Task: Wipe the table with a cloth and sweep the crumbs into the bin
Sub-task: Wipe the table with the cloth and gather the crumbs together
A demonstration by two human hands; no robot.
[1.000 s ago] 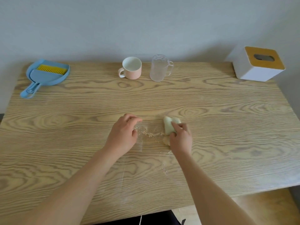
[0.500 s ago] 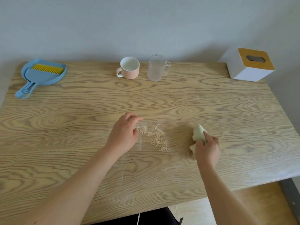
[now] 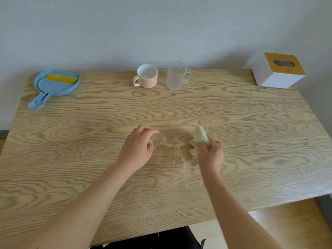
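A small pile of pale crumbs (image 3: 172, 150) lies on the wooden table (image 3: 71, 159) between my hands. My right hand (image 3: 210, 155) grips a bunched pale green cloth (image 3: 200, 139) just right of the crumbs, the cloth touching the tabletop. My left hand (image 3: 138, 148) rests on its edge at the left of the pile, fingers curled over like a wall and holding nothing. A few stray crumbs trail toward the near edge. No bin is in view.
A blue dustpan with a yellow brush (image 3: 53, 85) lies at the far left corner. A pink mug (image 3: 146, 76) and a clear glass mug (image 3: 177, 75) stand at the back middle. A white tissue box with a wooden top (image 3: 278, 71) sits at the far right.
My right hand swept the cloth out to the right, then came back left toward the crumbs. The crumb pile spread wider. My left hand has stayed in place.
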